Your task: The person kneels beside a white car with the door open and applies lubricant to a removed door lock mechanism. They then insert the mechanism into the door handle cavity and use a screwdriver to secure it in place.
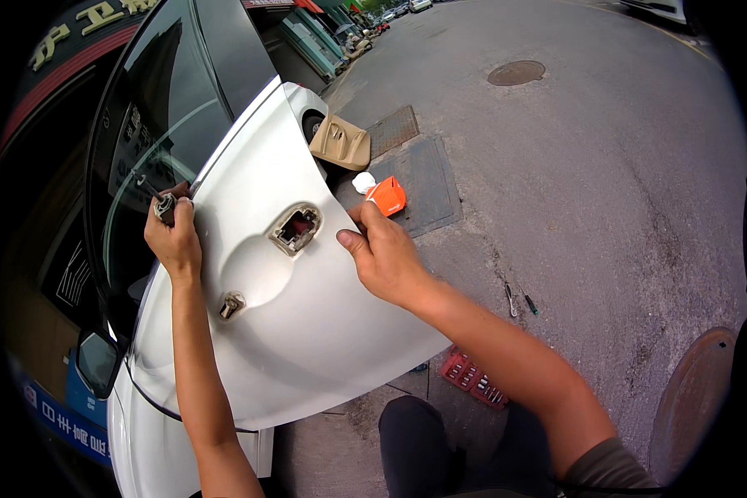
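A white car door stands open before me. My left hand is closed around a small dark-and-metal part, held up by the lower edge of the door window. Its exact kind is hard to make out. My right hand grips the door's free edge, thumb on the outer face; its fingers are partly hidden behind the edge. Between my hands, the outer panel has a larger handle opening showing inner metal pieces, and a smaller opening with a fitting in it.
Beyond the door edge lie a beige door trim panel, an orange packet and a crumpled white piece. Two hand tools and a red socket set case rest on the ground. A side mirror juts out at left.
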`<move>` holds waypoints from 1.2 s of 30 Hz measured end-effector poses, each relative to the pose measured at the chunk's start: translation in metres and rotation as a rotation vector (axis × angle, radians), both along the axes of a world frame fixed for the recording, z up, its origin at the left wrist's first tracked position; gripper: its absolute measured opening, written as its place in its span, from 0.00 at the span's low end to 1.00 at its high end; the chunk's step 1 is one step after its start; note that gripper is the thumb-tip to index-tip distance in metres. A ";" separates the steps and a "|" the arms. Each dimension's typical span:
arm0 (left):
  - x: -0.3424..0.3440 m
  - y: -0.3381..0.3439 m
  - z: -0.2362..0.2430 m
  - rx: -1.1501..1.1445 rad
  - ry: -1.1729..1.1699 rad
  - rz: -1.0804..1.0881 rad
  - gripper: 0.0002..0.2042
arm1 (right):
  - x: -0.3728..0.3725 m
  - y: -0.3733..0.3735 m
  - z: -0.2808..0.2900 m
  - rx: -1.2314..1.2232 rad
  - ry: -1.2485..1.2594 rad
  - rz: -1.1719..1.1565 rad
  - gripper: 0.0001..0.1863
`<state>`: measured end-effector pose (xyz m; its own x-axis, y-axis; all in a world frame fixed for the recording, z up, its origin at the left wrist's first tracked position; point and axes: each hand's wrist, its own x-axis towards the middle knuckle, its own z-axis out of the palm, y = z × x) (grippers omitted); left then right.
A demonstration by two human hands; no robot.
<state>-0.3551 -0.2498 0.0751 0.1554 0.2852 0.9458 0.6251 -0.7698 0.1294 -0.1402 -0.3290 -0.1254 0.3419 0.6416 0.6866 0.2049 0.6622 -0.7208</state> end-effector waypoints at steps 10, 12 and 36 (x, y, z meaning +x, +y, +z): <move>0.007 -0.004 -0.001 0.030 -0.008 0.015 0.11 | 0.003 0.001 -0.002 -0.002 0.020 0.045 0.13; 0.006 -0.005 -0.001 0.026 -0.012 0.004 0.11 | 0.002 -0.001 0.000 0.026 0.049 0.067 0.13; -0.004 -0.159 -0.128 -0.424 -0.104 -0.670 0.16 | 0.025 -0.012 0.009 -0.027 0.006 0.141 0.15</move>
<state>-0.3590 -0.4088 -0.0525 0.3378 0.5008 0.7969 0.0151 -0.8495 0.5274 -0.1153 -0.3414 -0.1166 0.2510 0.7018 0.6667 0.1069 0.6644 -0.7397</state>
